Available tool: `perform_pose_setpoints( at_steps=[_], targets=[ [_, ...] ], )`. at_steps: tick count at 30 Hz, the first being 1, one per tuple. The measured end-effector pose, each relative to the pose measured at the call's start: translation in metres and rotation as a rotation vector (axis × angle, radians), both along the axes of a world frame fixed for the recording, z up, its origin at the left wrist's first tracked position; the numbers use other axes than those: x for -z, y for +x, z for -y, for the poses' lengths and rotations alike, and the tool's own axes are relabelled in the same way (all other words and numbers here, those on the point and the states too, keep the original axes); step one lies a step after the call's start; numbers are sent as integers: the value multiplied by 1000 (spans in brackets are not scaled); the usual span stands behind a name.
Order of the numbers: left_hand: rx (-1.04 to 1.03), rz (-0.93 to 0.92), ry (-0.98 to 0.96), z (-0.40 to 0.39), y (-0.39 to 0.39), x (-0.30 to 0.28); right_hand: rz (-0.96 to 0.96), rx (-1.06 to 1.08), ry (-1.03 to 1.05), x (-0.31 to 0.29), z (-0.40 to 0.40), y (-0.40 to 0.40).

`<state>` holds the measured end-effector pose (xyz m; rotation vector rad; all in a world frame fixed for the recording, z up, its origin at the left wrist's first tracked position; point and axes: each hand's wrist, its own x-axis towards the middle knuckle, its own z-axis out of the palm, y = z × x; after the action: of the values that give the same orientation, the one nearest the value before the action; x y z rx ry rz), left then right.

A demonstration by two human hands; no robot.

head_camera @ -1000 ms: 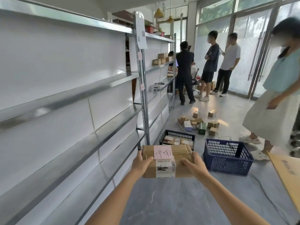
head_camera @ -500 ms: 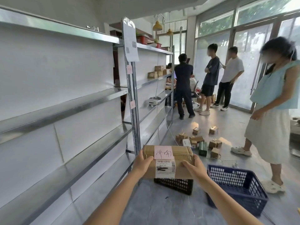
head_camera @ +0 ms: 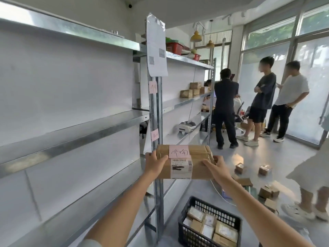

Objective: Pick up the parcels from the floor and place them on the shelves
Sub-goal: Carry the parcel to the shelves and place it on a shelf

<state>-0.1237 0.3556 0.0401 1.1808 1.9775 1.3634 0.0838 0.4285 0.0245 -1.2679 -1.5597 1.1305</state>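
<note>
I hold a brown cardboard parcel (head_camera: 199, 168) with a pink handwritten note and a white barcode label at about waist-shelf height, just right of a metal shelf upright (head_camera: 156, 111). My left hand (head_camera: 154, 164) grips its left end and my right hand (head_camera: 216, 166) grips its right end. Long bare metal shelves (head_camera: 74, 132) run along the left wall. A few parcels (head_camera: 193, 89) sit on a far shelf. More parcels lie scattered on the floor (head_camera: 267, 191) to the right.
A black crate (head_camera: 195, 234) filled with small parcels stands on the floor below my hands. A label printer (head_camera: 185, 127) rests on a far shelf. Three people (head_camera: 261, 106) stand by the glass doors; another person (head_camera: 309, 177) is close on the right.
The view has tilted up and moved closer to the shelf upright. The parcel stays held in both hands and now sits higher against the shelving; the blue crate has left the view.
</note>
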Motion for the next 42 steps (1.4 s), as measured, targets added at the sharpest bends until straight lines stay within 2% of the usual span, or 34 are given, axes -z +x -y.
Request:
perform_pose_setpoints(
  at_steps=[5, 12, 16, 20, 23, 27, 31, 42],
  targets=[
    [-167, -70, 9, -52, -54, -30, -68, -137, 104, -33, -80, -63],
    [-424, -99, 211, -101, -124, -87, -172, -460, 195, -85, -185, -166],
    [-580, 7, 295, -119, -154, -112, -203, -652, 193, -116, -229, -224],
    [-610, 114, 292, -129, -181, -122, -78, -831, 231, -133, -267, -276],
    [-668, 11, 222, -138, -199, -124, 11, -864, 314, -139, -286, -313],
    [-803, -127, 109, -154, -224, -124, 47, -904, 319, -135, -301, -357],
    [-839, -169, 10, -166, -243, -111, 162, -936, 347, -123, -311, -388],
    [-866, -183, -42, -169, -242, -110, 237, -949, 328, -123, -322, -397]
  ],
)
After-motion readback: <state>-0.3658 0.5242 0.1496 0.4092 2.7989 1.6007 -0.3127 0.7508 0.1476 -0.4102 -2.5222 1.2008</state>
